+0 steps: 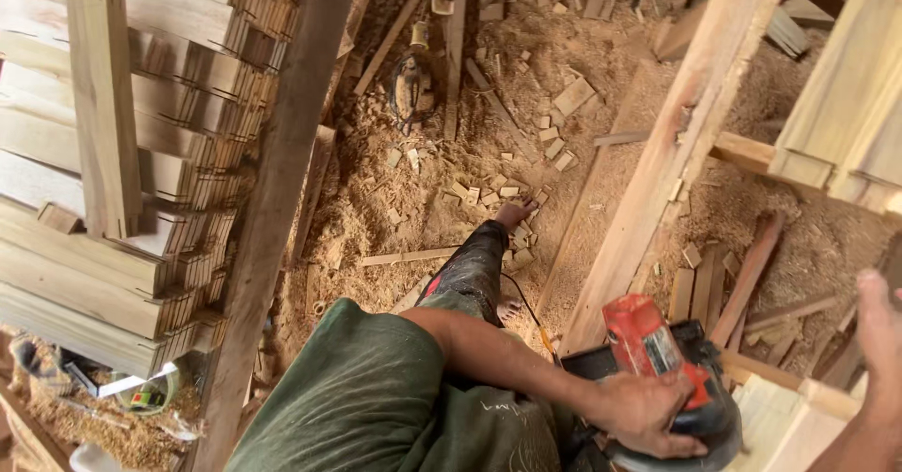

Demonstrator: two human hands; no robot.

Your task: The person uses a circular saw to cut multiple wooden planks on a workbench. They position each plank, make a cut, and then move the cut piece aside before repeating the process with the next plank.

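Power saw (672, 369): red plastic housing, slightly glossy, dust-filmed; black matt plastic body and guard. Stacked boards (141, 153): pale raw wood, sawn faces smooth, notched ends rough. Upright post (272, 200): darker, weathered wood, coarse grain. Slanted beam (676, 143): pale planed timber. Floor (451, 181): loose sawdust, rough offcut blocks. Shirt (366, 397): green matt cloth. Trousers (470, 270): dark cloth, paint-flecked.

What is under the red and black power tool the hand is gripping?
The red power tool, gripped by the left hand, rests on pale wooden boards. The tool's body and the hand cover the contact area, so the blade or base cannot be seen.
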